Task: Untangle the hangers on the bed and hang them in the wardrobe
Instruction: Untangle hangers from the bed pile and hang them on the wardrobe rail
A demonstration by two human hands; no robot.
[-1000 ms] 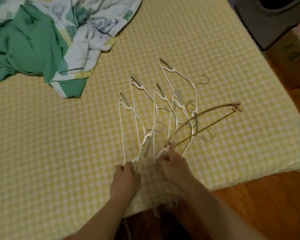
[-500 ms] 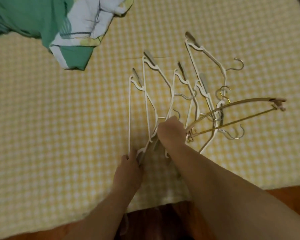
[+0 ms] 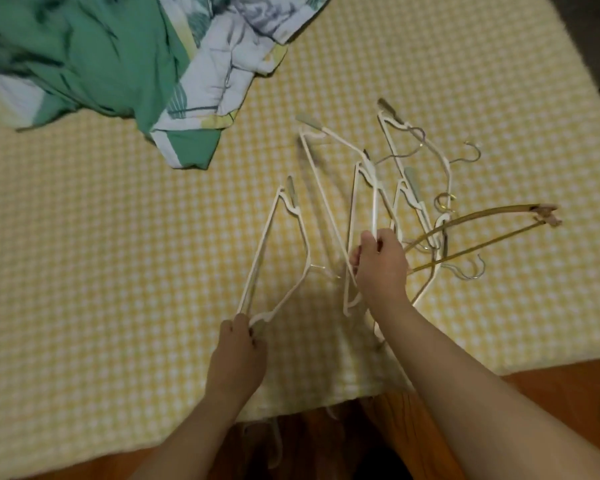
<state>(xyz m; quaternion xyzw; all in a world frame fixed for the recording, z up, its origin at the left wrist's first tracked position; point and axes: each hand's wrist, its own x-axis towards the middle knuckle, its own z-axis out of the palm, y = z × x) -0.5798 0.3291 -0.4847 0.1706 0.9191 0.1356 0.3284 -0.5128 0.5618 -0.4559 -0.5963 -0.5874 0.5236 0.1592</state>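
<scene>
Several white hangers with grey-green tips and metal hooks lie tangled on the yellow checked bed (image 3: 101, 271). My left hand (image 3: 238, 351) grips the near corner of one white hanger (image 3: 269, 251), drawn out to the left of the pile. My right hand (image 3: 378, 266) grips the bar of another white hanger (image 3: 357, 216) inside the tangled pile (image 3: 406, 188). A wooden hanger (image 3: 478, 230) lies across the pile's right side, its clip end pointing right. No wardrobe is in view.
A crumpled green and white quilt (image 3: 125, 64) covers the bed's far left. The bed's near edge runs just under my forearms, with wooden floor (image 3: 551, 386) below it. A dark object shows at the top right corner.
My left hand has pulled one white hanger leftward, away from the pile. My right hand has moved further into the pile and closed on another hanger's bar.
</scene>
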